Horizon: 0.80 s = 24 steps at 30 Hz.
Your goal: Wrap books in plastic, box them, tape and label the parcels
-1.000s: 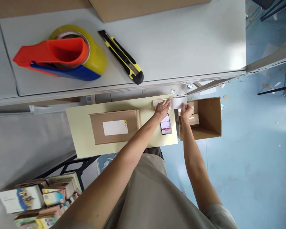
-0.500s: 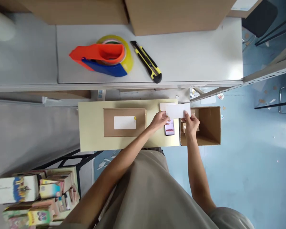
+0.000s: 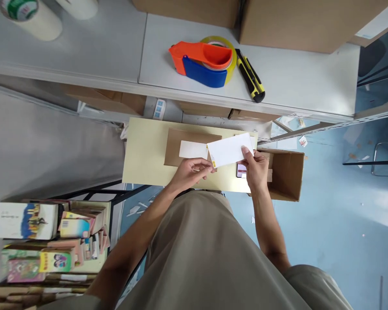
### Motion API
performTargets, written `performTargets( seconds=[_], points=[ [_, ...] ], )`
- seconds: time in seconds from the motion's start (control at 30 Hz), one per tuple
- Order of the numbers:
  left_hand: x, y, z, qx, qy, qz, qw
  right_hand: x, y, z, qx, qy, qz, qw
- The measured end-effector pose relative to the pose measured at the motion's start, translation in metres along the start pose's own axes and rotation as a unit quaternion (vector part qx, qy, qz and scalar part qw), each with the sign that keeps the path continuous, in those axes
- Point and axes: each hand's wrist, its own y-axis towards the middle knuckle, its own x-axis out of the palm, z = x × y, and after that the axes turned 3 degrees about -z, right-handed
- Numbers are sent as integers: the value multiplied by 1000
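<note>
My right hand (image 3: 257,170) pinches the right end of a white label (image 3: 231,149), thumb on top. This label is tilted and has a small yellow mark at its lower left corner. The fingers of my left hand (image 3: 192,172) are closed at that corner. Under the label's left end lies a flat brown cardboard package (image 3: 173,148) with another white label (image 3: 193,149) on it. A phone (image 3: 241,170) with a lit screen lies on the cream table (image 3: 142,150), partly covered by my right hand and the held label.
An open cardboard box (image 3: 286,172) stands right of the table. On the grey shelf (image 3: 310,73) lie an orange and blue tape dispenser (image 3: 203,64) and a yellow-black utility knife (image 3: 250,76). Books (image 3: 27,220) are stacked at lower left.
The held label has moved left over the package and turned to a slant. My left hand has shifted left and down to its corner. The view has shifted too.
</note>
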Motion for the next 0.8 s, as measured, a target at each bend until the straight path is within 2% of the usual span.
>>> performTargets(
  seconds=[0.17, 0.3, 0.53, 0.67, 0.8],
  points=[
    [-29, -25, 2, 23, -26, 14, 999, 38, -22, -5, -7, -19, -12, 1000],
    [-56, -39, -7, 46, -52, 24, 997, 71, -36, -3, -10, -23, -8, 1000],
    [-96, -61, -23, 48, -104, 61, 992, 128, -53, 10, -4, -20, -29, 999],
    [-115, -65, -27, 60, -125, 89, 986, 149, -58, 26, -8, -25, -36, 999],
    [-131, -66, -29, 78, -124, 91, 985, 164, -58, 43, -27, -81, -51, 995]
  ],
)
